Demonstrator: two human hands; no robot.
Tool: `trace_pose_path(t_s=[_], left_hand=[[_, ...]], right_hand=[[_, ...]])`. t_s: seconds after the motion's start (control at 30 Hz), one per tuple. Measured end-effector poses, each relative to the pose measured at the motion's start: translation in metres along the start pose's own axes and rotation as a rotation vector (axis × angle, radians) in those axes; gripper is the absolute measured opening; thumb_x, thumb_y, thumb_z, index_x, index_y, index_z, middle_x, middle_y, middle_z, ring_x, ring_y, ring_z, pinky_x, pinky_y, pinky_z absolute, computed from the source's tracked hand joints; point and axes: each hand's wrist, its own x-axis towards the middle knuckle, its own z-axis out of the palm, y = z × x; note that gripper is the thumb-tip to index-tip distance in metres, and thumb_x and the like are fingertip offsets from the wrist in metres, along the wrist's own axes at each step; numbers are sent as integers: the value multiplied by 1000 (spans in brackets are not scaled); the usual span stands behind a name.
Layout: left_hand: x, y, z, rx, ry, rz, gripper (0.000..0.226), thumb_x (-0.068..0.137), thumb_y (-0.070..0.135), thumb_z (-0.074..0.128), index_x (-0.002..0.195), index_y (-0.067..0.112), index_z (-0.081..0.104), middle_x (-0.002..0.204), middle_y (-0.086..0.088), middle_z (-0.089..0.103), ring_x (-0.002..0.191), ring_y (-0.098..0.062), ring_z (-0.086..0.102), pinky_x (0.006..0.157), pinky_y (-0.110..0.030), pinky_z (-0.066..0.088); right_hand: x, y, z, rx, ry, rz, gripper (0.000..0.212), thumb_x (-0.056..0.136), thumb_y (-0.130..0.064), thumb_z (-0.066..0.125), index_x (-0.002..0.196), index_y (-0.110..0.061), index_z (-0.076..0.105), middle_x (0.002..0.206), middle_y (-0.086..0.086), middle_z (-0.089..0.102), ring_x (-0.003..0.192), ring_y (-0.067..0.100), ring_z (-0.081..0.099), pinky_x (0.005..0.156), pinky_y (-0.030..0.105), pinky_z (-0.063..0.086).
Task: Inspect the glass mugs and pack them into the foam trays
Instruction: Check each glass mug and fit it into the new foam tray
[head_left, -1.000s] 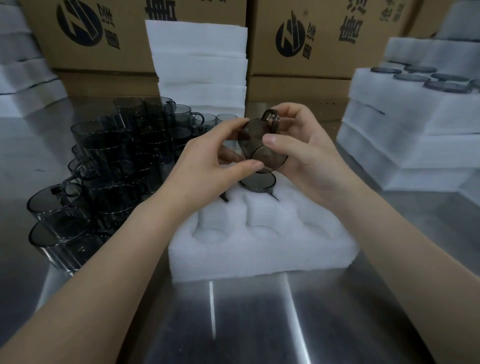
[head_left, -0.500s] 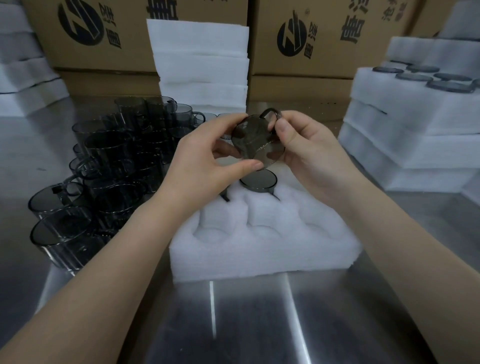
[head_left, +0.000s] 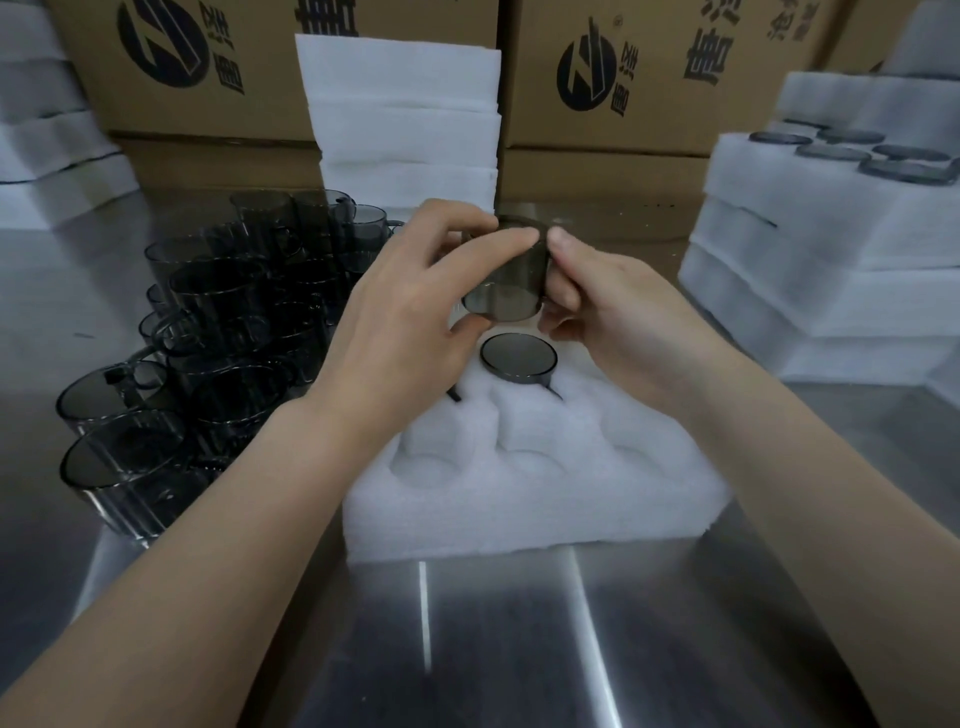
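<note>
Both hands hold one smoky grey glass mug (head_left: 506, 275) in the air above the white foam tray (head_left: 530, 488). My left hand (head_left: 410, 322) pinches its top and bottom edges from the left. My right hand (head_left: 618, 317) grips its right side; the mug's handle is hidden. The mug lies nearly on its side. One mug (head_left: 518, 358) sits sunk in a back pocket of the tray, just below the held mug. The tray's front pockets hold nothing.
A crowd of loose grey mugs (head_left: 208, 332) stands on the steel table (head_left: 519, 639) at the left. Stacked filled foam trays (head_left: 831, 249) rise at the right. A pile of foam sheets (head_left: 405, 119) and cardboard boxes (head_left: 665, 73) stand behind.
The held mug has been turned in my hands: its handle, up and visible before, is now out of sight, and my left fingers have shifted onto its upper edge.
</note>
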Motion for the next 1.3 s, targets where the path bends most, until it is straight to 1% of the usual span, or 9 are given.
trace_pose_path(t_s=[0.2,0.37,0.57,0.73,0.83,0.97,1.07,1.23,1.3], left_hand=[[1,-2,0,-1,9,17,59,73,-5,76,128,9,60,123,-15,53,112,-27,56,96,-40,49],[-1,-4,-1,-37,80,-60,60,73,3,79,130,9,58,117,-7,50,107,-5,46,96,-16,42],[-1,1,-1,-328,101,-269,60,74,8,79,122,23,47,120,-4,52,115,-20,56,98,-38,50],[-1,3,-1,-343,18,-267,63,74,8,80,120,30,43,115,19,55,110,-6,61,96,-34,51],[0,3,-1,-320,-22,-278,62,74,11,82,122,25,45,113,24,56,110,1,59,97,-32,50],[4,9,-5,-267,-130,-196,69,73,32,79,133,25,47,120,19,56,116,-3,55,101,-27,45],[5,14,-7,-240,-136,-181,66,76,37,76,136,21,52,122,11,62,115,-4,57,100,-28,46],[7,18,-7,-222,-129,-244,61,73,34,81,126,18,55,111,8,66,104,-7,61,92,-31,48],[6,18,-7,-219,-146,-256,61,71,33,84,123,17,54,109,9,65,101,-7,61,89,-32,49]], right_hand=[[-2,0,2,208,-94,-18,50,102,-44,39,60,-19,45,56,-3,33,54,15,33,55,23,34],[-6,-2,-1,318,-194,-105,30,103,-27,36,84,-14,55,64,-1,42,56,14,42,58,27,37],[-7,-5,-2,384,-31,-181,8,98,-13,50,104,-12,56,66,0,54,52,16,45,52,29,41],[-6,-4,2,235,-48,-148,43,90,-33,54,131,-17,50,120,14,61,88,27,64,78,41,54],[-8,-3,8,210,-141,-123,44,89,-35,54,132,-29,46,125,4,63,95,23,70,81,37,56],[-11,-3,11,34,-34,-209,44,90,-28,59,133,-22,51,122,-5,62,111,10,62,89,33,53],[-14,-3,15,-148,-4,-294,29,93,-27,53,122,-29,54,111,-15,60,105,3,58,95,40,52],[-13,-4,15,-65,86,-245,28,103,-24,45,128,-21,56,116,-10,63,112,13,62,97,51,51],[-13,-6,14,80,73,-185,27,105,-23,41,123,-19,60,107,-4,69,101,18,68,85,51,58]])
